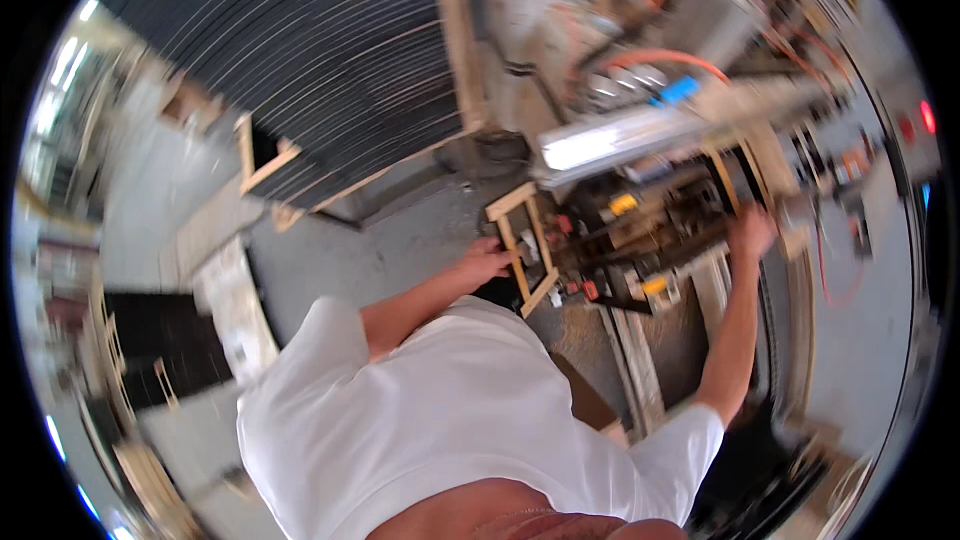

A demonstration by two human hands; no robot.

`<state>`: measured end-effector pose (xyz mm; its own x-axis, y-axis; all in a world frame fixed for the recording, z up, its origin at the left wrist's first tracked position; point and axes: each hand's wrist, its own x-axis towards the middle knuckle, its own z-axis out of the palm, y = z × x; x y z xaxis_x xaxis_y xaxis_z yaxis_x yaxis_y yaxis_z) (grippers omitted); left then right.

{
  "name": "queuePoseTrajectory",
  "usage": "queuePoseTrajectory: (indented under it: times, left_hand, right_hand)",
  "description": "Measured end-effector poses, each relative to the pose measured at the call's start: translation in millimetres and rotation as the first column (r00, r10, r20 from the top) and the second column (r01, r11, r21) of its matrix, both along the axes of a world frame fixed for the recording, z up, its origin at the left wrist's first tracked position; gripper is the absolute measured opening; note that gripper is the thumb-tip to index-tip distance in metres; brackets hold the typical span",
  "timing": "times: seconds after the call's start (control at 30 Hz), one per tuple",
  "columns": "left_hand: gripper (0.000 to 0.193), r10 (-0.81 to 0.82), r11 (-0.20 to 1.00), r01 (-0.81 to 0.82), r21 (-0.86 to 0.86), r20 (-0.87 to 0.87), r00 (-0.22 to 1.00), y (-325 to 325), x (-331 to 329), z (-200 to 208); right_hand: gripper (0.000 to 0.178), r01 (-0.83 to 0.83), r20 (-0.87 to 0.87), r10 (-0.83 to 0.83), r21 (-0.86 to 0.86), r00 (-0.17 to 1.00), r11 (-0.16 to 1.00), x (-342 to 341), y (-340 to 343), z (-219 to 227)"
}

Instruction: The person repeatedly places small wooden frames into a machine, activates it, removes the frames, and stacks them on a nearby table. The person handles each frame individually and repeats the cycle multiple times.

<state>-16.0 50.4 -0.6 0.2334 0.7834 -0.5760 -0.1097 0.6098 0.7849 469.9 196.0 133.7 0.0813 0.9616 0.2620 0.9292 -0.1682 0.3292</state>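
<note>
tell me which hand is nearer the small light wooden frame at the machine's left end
Left. The left hand is at the left side of the wooden frame, seemingly touching it; the right hand is well off to its right, across the machine.

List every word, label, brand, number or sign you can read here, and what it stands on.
None can be read.
Upper yellow patch: too small and blurred to tell whether it bears print.
Red light: no lettering legible around it.
Wooden frame at the left hand: no lettering visible.
</note>
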Motion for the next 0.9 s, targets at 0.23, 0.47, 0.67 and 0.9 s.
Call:
queuePoseTrajectory:
  times: [0.23,0.47,0.67,0.9]
  left_hand:
    - [0.037,0.158,0.944,-0.1,0.316,-0.164,0.974,-14,-54,33]
    - [0.035,0.344,0.829,-0.278,0.484,-0.05,0.938,-59,-196,89]
    - [0.035,0.583,0.756,-0.484,0.441,-0.116,0.804,-105,-356,144]
    - [0.031,0.636,0.674,-0.605,0.424,0.082,0.767,-78,-530,145]
  right_hand:
    - [0.031,0.024,-0.107,-0.021,0.031,0.994,0.999,-9,-5,4]
    - [0.029,0.179,-0.092,-0.179,-0.008,0.98,0.984,-26,-6,16]
    - [0.033,0.138,-0.419,0.003,0.306,0.908,0.942,-80,-13,33]
    - [0.016,-0.201,-0.751,0.592,0.557,0.292,0.806,-335,-87,-19]
